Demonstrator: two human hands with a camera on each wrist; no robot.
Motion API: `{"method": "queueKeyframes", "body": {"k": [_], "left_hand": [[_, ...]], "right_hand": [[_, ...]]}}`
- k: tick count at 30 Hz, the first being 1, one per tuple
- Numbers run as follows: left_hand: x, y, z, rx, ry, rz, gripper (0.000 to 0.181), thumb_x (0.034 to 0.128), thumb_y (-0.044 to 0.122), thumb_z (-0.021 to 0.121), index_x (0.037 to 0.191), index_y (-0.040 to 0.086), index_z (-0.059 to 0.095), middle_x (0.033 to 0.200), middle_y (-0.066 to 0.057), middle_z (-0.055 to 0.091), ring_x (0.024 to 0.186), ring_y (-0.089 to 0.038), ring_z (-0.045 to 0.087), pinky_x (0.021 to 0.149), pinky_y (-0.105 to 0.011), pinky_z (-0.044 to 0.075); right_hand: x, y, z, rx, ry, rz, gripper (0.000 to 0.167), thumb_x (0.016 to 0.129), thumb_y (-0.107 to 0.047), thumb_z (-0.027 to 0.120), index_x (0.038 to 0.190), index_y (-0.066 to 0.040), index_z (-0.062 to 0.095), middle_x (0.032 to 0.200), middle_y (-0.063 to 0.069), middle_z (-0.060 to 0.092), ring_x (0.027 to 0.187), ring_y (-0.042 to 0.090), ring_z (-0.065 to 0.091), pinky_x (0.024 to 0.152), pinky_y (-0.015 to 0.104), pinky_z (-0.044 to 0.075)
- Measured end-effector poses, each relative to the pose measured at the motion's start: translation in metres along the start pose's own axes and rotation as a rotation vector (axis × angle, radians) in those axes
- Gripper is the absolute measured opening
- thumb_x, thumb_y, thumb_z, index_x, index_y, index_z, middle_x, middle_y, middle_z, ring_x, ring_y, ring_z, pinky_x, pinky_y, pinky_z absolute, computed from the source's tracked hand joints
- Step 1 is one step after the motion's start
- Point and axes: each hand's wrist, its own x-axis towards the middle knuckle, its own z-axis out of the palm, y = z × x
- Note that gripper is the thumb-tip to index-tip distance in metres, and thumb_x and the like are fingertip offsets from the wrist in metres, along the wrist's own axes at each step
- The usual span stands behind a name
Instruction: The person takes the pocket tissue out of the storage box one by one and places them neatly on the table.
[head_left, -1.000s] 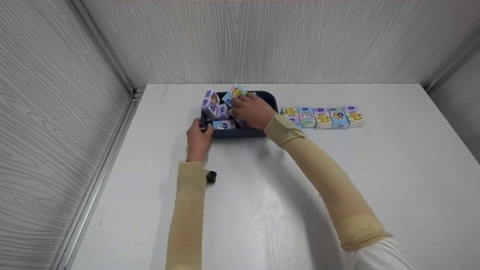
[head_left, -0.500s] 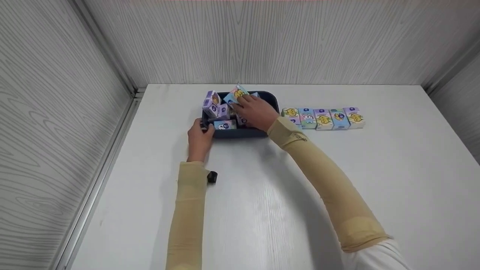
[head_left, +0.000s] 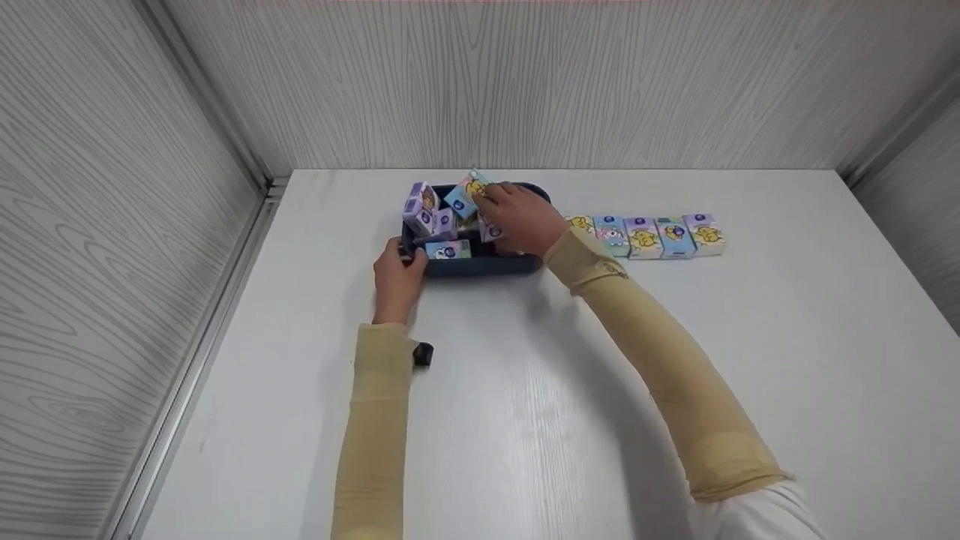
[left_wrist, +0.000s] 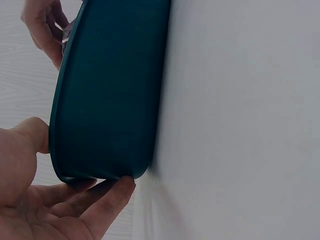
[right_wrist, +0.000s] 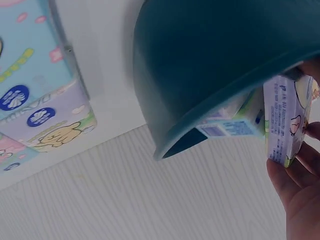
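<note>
A dark blue plastic bin (head_left: pixel 480 266) holds several small cartoon-printed tissue packs. My left hand (head_left: pixel 397 281) grips its front left corner; in the left wrist view the thumb is on the rim and the fingers lie against the end wall. Over the bin's right half is my right hand (head_left: pixel 523 219). In the right wrist view that hand pinches a purple tissue pack (right_wrist: pixel 282 117) at the bin's mouth. A blue tissue pack (head_left: pixel 461 199) leans by its fingertips, and another purple-sided pack (head_left: pixel 420 208) stands tilted at the left end.
Right of the bin, several tissue packs (head_left: pixel 645 238) lie side by side in a row on the white table (head_left: pixel 480 420). Wood-patterned panels (head_left: pixel 480 82) enclose the back and sides. A small black object (head_left: pixel 424 354) is at the left wrist.
My right hand has shifted slightly right, and the purple pack under it has moved right within the bin. The left hand keeps its grip on the corner.
</note>
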Motion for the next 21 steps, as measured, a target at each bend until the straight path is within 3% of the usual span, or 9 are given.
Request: {"method": "queueKeyframes", "body": {"k": [5,9,13,21], "left_hand": [[0.0,0.001,-0.001,-0.003,-0.006,-0.008,0.04,0.0948,0.021,0.054,0.127,-0.003,0.05,0.119,-0.017,0.059,0.109,-0.024,0.054,0.094,-0.038,0.042],[0.0,0.001,-0.001,-0.012,-0.008,-0.005,0.04,0.0954,0.021,0.053,0.128,-0.003,0.05,0.119,-0.018,0.059,0.11,-0.025,0.054,0.094,-0.038,0.042],[0.001,0.0,0.0,-0.008,-0.021,-0.016,0.042,0.096,0.021,0.053,0.13,-0.003,0.048,0.122,-0.018,0.057,0.114,-0.024,0.053,0.096,-0.037,0.041],[0.001,0.0,-0.008,0.0,-0.028,-0.03,0.044,0.0959,0.022,0.053,0.131,-0.004,0.047,0.126,-0.018,0.055,0.117,-0.024,0.051,0.099,-0.037,0.039]], "right_hand": [[-0.013,0.012,-0.005,0.136,0.06,0.037,0.08,0.074,-0.027,0.082,0.14,-0.003,0.044,0.125,0.015,0.049,0.111,0.03,0.049,0.095,0.042,0.042],[-0.029,0.021,-0.014,0.219,0.059,0.093,0.083,0.076,-0.026,0.08,0.144,-0.005,0.039,0.13,0.015,0.046,0.114,0.029,0.047,0.097,0.042,0.041],[-0.05,0.03,-0.021,0.253,0.047,0.13,0.082,0.078,-0.026,0.078,0.146,-0.007,0.037,0.131,0.014,0.045,0.115,0.027,0.047,0.096,0.041,0.042],[-0.104,0.043,-0.028,0.284,0.063,0.124,0.081,0.078,-0.023,0.077,0.146,-0.007,0.037,0.134,0.014,0.044,0.118,0.028,0.046,0.096,0.042,0.042]]}}
